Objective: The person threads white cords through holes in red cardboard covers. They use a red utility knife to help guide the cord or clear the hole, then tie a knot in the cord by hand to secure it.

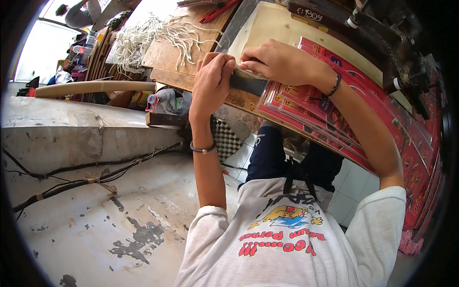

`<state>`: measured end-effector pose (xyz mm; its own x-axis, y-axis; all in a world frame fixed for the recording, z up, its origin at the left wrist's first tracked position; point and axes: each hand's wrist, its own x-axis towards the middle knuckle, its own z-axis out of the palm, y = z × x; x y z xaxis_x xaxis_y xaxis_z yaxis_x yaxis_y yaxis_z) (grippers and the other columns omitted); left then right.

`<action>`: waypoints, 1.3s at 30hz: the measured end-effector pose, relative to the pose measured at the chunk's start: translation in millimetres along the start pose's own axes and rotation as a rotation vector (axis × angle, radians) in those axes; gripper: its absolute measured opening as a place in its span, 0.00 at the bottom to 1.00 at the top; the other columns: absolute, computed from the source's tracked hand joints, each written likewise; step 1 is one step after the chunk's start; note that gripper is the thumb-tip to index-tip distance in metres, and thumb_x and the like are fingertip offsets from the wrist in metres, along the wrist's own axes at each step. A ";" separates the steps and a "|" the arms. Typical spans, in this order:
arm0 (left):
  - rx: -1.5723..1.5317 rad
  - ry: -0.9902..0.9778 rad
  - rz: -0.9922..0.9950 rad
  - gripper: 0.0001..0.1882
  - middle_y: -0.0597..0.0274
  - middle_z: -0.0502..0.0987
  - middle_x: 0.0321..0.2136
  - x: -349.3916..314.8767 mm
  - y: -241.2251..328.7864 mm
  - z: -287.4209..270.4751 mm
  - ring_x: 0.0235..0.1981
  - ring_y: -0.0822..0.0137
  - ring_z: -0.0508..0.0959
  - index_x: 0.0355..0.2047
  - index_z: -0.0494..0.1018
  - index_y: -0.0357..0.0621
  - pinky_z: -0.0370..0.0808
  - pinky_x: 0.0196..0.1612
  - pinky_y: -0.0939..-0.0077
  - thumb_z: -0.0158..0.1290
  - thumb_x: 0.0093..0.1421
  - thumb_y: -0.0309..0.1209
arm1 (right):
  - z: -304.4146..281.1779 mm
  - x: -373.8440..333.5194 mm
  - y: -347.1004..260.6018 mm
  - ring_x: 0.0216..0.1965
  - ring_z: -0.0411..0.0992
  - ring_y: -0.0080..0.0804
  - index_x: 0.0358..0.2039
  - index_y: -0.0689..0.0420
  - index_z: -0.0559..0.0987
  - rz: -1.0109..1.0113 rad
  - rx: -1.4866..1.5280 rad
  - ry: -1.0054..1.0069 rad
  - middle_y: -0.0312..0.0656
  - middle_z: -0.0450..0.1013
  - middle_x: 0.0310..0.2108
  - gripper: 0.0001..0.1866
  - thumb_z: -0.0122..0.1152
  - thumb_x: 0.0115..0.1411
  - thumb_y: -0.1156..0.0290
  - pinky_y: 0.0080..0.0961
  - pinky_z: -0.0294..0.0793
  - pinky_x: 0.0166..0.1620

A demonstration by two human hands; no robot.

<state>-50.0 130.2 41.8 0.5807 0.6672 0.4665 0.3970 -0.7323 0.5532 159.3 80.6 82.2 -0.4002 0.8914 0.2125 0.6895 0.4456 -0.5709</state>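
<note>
1. A small pale piece [240, 66] shows between the two hands, over the table's near edge; fingers cover most of it, so its full shape and material are hard to make out.
2. The right hand [279, 61] pinches it between thumb and forefinger; its other fingers are mostly hidden.
3. The left hand [212, 79] is curled, thumb pressed along the forefinger; I cannot tell what, if anything, its fingers grip.
4. Just below the hands lies a flat, dark strip [249, 85], partly covered by them.
5. Under the right forearm, glossy red printed packs [306, 103] overlap in a stack, cut across by the arm.
6. Beyond it is a smooth, pale yellowish board [270, 24]; dark, grimy machinery [406, 62] fades into the black rim.
7. Leftward, soft white cords [136, 40] tangle on the worn wooden table [165, 55], near a red-handled tool [213, 12] cut off above.
8. Lower left, a round brown tube [95, 87] lies near a crumpled clear bottle [168, 101].
</note>
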 end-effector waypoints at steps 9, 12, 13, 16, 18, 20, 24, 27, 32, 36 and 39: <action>-0.072 -0.001 -0.062 0.11 0.56 0.80 0.33 2.1 12.9 -5.9 0.45 0.56 0.76 0.34 0.77 0.39 0.67 0.51 0.62 0.53 0.65 0.35 | -3.9 1.4 -1.5 0.29 0.72 0.55 0.39 0.64 0.77 0.026 0.013 -0.073 0.56 0.73 0.25 0.15 0.50 0.70 0.63 0.41 0.71 0.37; 0.029 -0.039 0.020 0.11 0.58 0.81 0.33 3.6 9.7 -3.6 0.45 0.57 0.76 0.35 0.79 0.42 0.68 0.53 0.63 0.59 0.61 0.38 | -2.3 1.4 2.5 0.30 0.73 0.56 0.38 0.64 0.77 -0.052 -0.028 -0.040 0.57 0.74 0.26 0.16 0.51 0.69 0.62 0.41 0.71 0.37; 0.020 -0.042 0.021 0.11 0.58 0.81 0.33 2.0 6.0 -3.2 0.44 0.57 0.76 0.34 0.79 0.42 0.67 0.51 0.64 0.59 0.62 0.38 | -2.4 0.9 0.5 0.30 0.73 0.56 0.38 0.64 0.77 -0.048 -0.022 -0.038 0.57 0.74 0.26 0.16 0.51 0.69 0.62 0.41 0.71 0.37; -0.071 -0.035 -0.006 0.11 0.58 0.79 0.31 -0.6 6.9 -1.9 0.40 0.58 0.75 0.33 0.78 0.41 0.67 0.48 0.66 0.58 0.62 0.37 | -8.1 -2.4 -7.2 0.31 0.72 0.56 0.38 0.64 0.77 -0.004 0.037 -0.051 0.57 0.75 0.27 0.16 0.51 0.69 0.62 0.41 0.72 0.38; -0.150 -0.023 -0.037 0.10 0.58 0.78 0.29 -0.9 6.3 -3.5 0.38 0.58 0.75 0.32 0.77 0.40 0.66 0.46 0.66 0.57 0.63 0.35 | -9.7 -3.1 -9.6 0.31 0.72 0.56 0.37 0.65 0.77 -0.032 0.079 -0.073 0.57 0.74 0.28 0.16 0.50 0.68 0.62 0.41 0.71 0.38; -0.303 -0.074 -0.086 0.10 0.59 0.73 0.26 -0.9 1.7 -7.5 0.32 0.59 0.71 0.30 0.75 0.37 0.64 0.42 0.68 0.55 0.64 0.33 | -6.5 -2.2 -6.8 0.31 0.72 0.55 0.37 0.65 0.77 -0.047 0.093 -0.073 0.57 0.74 0.28 0.16 0.51 0.68 0.63 0.41 0.71 0.39; -0.351 -0.089 -0.100 0.12 0.59 0.71 0.24 -0.4 2.5 -11.5 0.29 0.62 0.68 0.28 0.72 0.36 0.63 0.40 0.68 0.53 0.65 0.31 | -8.4 -0.8 -6.1 0.32 0.72 0.54 0.39 0.65 0.77 -0.112 0.153 -0.078 0.57 0.74 0.28 0.15 0.53 0.67 0.64 0.39 0.71 0.39; -0.417 -0.085 -0.238 0.14 0.61 0.70 0.23 -1.2 3.9 -12.6 0.28 0.64 0.67 0.25 0.70 0.35 0.63 0.39 0.70 0.51 0.66 0.32 | -10.0 -4.6 -5.1 0.32 0.73 0.53 0.41 0.65 0.78 -0.089 0.070 -0.059 0.57 0.75 0.28 0.15 0.55 0.67 0.63 0.38 0.72 0.39; -0.418 -0.107 -0.146 0.15 0.62 0.70 0.23 -1.2 -0.7 -12.5 0.28 0.65 0.68 0.24 0.70 0.37 0.63 0.40 0.70 0.50 0.67 0.32 | -8.9 -6.1 -9.8 0.37 0.76 0.55 0.42 0.57 0.81 0.000 0.056 -0.025 0.56 0.78 0.34 0.17 0.54 0.66 0.57 0.43 0.75 0.45; -0.373 -0.097 -0.093 0.15 0.62 0.70 0.23 -1.8 2.1 -12.2 0.29 0.65 0.68 0.24 0.70 0.38 0.63 0.42 0.70 0.49 0.67 0.32 | -9.6 -6.0 -11.7 0.39 0.77 0.53 0.43 0.52 0.82 0.009 -0.006 -0.051 0.52 0.79 0.35 0.16 0.52 0.67 0.56 0.43 0.76 0.45; -0.370 -0.098 -0.112 0.15 0.62 0.71 0.24 -0.1 5.4 -10.0 0.30 0.64 0.69 0.24 0.70 0.37 0.63 0.42 0.69 0.48 0.67 0.31 | -9.6 -6.4 -11.3 0.39 0.77 0.52 0.42 0.50 0.83 0.008 -0.033 -0.052 0.51 0.79 0.35 0.16 0.52 0.67 0.56 0.44 0.76 0.44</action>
<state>-55.0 127.5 51.7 0.6205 0.7109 0.3310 0.1894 -0.5454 0.8165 159.8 70.7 94.9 -0.4248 0.8898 0.1665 0.7117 0.4420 -0.5460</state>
